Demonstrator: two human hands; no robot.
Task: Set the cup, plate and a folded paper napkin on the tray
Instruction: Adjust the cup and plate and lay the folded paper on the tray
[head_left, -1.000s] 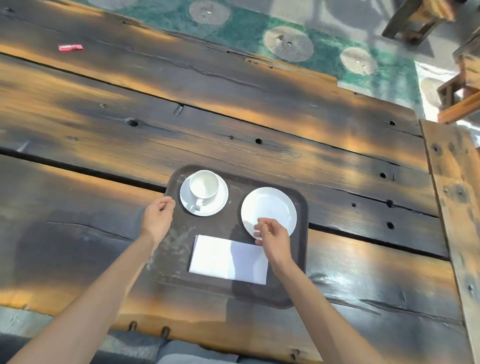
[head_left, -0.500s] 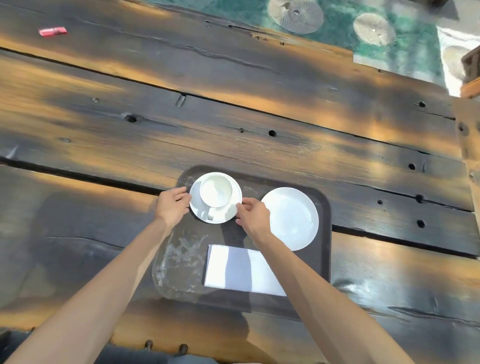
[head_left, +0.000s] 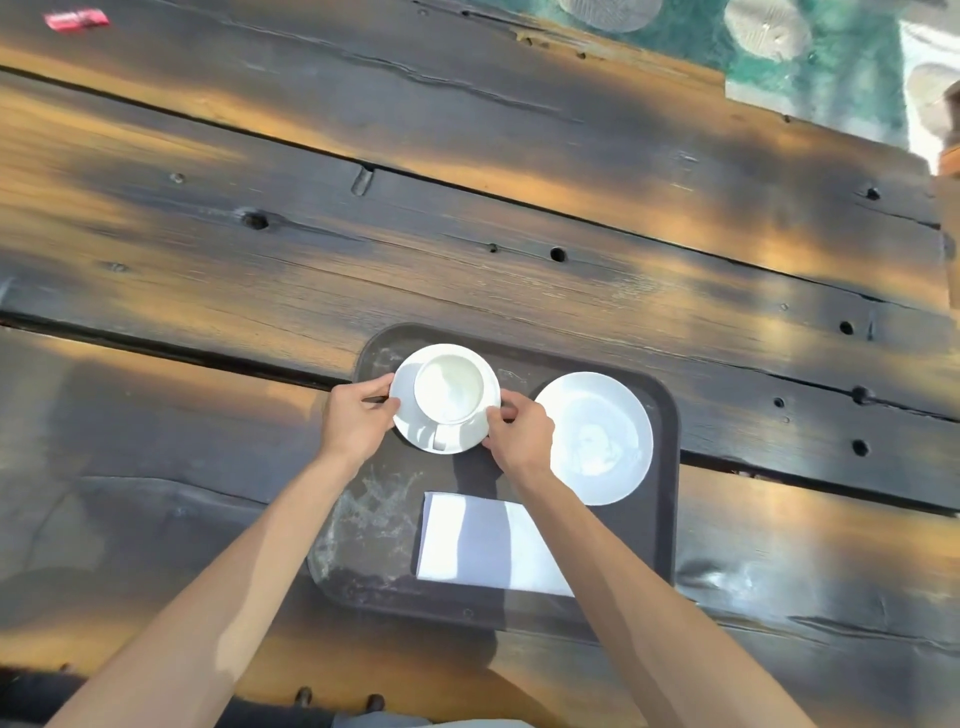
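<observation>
Both hands grip the saucer (head_left: 410, 415) under the cup: the left hand (head_left: 356, 418) pinches its left rim, the right hand (head_left: 519, 434) its right rim, fingers curled around the edge. Whether the saucer rests on the tray or sits slightly lifted is hard to tell.

Dark wooden table (head_left: 467, 208) planks run left to right, slightly slanted. On them lies the brown tray (head_left: 662, 519), long axis running toward and away from the person. The napkin (head_left: 483, 545), a folded white rectangle, lies across the tray's near half, long axis left to right. The plate (head_left: 595, 436) sits at the far right, empty. The cup (head_left: 449, 384) stands upright at the far left, handle pointing toward the person.
</observation>
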